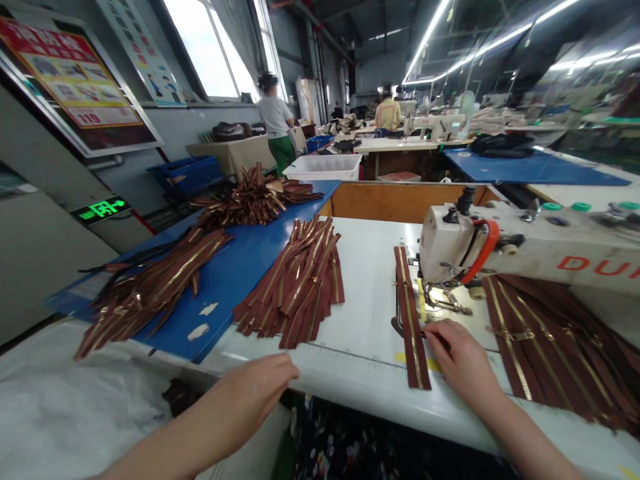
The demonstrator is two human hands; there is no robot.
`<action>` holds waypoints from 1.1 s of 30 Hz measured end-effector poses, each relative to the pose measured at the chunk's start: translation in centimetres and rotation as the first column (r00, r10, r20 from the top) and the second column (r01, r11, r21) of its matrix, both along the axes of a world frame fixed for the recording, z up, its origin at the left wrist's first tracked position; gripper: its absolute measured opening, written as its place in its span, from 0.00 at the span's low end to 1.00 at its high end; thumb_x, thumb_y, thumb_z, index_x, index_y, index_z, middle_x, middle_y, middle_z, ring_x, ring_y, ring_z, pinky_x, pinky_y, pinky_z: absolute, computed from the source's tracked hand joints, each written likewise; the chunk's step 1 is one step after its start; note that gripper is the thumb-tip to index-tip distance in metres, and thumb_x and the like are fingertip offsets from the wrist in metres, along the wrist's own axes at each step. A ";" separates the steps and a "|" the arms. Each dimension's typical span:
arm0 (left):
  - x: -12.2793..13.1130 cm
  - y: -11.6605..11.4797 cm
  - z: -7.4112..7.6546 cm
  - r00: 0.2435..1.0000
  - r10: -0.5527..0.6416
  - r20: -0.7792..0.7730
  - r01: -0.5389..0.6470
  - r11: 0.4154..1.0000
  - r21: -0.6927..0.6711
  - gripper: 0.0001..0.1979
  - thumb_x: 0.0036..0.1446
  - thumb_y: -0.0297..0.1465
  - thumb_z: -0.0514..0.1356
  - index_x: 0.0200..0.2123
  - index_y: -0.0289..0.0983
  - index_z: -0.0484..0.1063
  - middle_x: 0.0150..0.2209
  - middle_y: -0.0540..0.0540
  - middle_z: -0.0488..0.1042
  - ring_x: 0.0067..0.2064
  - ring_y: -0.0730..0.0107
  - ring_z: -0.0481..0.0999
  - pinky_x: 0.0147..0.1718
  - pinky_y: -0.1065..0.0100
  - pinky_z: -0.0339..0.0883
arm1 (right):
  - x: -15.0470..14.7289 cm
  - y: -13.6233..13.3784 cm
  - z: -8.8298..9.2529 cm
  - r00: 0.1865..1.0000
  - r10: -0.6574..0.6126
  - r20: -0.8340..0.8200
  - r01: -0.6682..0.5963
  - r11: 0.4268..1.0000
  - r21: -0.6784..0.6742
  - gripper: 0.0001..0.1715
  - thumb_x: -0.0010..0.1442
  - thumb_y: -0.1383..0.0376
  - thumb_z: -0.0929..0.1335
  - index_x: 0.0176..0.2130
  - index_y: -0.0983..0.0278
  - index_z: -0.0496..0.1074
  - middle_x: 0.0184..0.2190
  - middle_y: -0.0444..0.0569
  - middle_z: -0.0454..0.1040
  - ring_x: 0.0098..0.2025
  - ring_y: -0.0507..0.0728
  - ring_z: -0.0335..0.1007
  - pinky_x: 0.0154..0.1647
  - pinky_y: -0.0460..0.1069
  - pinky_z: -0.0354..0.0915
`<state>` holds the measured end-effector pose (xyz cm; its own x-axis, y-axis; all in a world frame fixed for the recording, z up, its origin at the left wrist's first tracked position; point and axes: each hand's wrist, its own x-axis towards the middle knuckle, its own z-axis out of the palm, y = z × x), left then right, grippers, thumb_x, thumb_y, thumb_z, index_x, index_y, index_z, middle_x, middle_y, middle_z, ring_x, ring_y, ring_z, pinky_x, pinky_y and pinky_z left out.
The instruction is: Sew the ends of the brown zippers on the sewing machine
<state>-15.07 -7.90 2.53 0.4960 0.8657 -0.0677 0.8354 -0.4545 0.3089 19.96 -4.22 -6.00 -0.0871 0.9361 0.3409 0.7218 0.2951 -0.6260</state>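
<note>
A single maroon zipper with gold teeth lies lengthwise on the white desk, running from the desk's near edge up beside the presser foot of the sewing machine. The right hand rests on the desk just right of this zipper, its fingertips touching the zipper's edge near the middle; whether the grip pinches the tape or only presses on it cannot be told. The left hand lies at the desk's near edge, well apart from the zipper, its grip loosely curled and holding nothing. Just beyond it sits a fanned pile of zippers. More zippers are spread under the machine arm on the right, and further heaps lie on the blue board at left.
</note>
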 end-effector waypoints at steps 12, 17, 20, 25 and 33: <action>16.2 10.3 -6.1 0.948 -0.301 0.105 0.246 0.899 0.361 0.19 0.65 0.31 0.47 0.55 0.33 0.65 0.56 0.38 0.69 0.57 0.61 0.67 0.56 0.56 0.63 | -0.8 0.3 1.3 0.999 -0.040 0.012 0.040 0.999 -0.011 0.13 0.60 0.75 0.63 0.36 0.62 0.74 0.32 0.49 0.71 0.38 0.56 0.66 0.41 0.50 0.63; 17.9 11.7 -7.3 0.939 -0.341 0.038 0.301 0.872 0.386 0.20 0.63 0.31 0.48 0.56 0.32 0.63 0.58 0.36 0.67 0.60 0.58 0.64 0.57 0.55 0.62 | 0.1 -0.5 1.4 0.997 -0.019 0.074 0.018 1.000 0.016 0.14 0.61 0.75 0.63 0.40 0.62 0.74 0.34 0.49 0.70 0.39 0.56 0.64 0.41 0.50 0.64; 17.9 12.2 -7.4 0.939 -0.341 0.042 0.299 0.869 0.394 0.19 0.63 0.33 0.49 0.55 0.33 0.65 0.58 0.37 0.67 0.60 0.59 0.64 0.58 0.56 0.61 | 0.8 -1.2 1.9 0.973 0.005 0.230 -0.007 1.000 0.011 0.14 0.61 0.74 0.63 0.41 0.61 0.74 0.35 0.49 0.70 0.40 0.57 0.63 0.41 0.50 0.63; 18.8 13.0 -7.0 0.927 -0.365 0.083 0.306 0.867 0.393 0.19 0.64 0.31 0.48 0.54 0.31 0.65 0.56 0.37 0.68 0.60 0.60 0.65 0.58 0.57 0.61 | 1.0 -1.5 2.7 0.910 0.052 0.412 -0.060 0.998 0.006 0.11 0.61 0.73 0.64 0.42 0.62 0.72 0.35 0.49 0.70 0.40 0.58 0.61 0.42 0.51 0.62; 19.1 13.1 -7.4 0.931 -0.356 0.081 0.292 0.860 0.418 0.18 0.63 0.29 0.48 0.53 0.30 0.66 0.56 0.35 0.68 0.58 0.57 0.66 0.56 0.54 0.63 | 0.8 -0.9 2.5 0.935 0.017 0.354 -0.022 1.000 0.011 0.13 0.62 0.73 0.62 0.42 0.63 0.72 0.36 0.50 0.69 0.41 0.58 0.61 0.44 0.51 0.62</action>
<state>4.03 5.21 -4.92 0.7296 0.5928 0.3410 0.5775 -0.8011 0.1571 20.75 -5.15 -3.50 -0.2223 0.9284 0.2978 0.8899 0.3180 -0.3271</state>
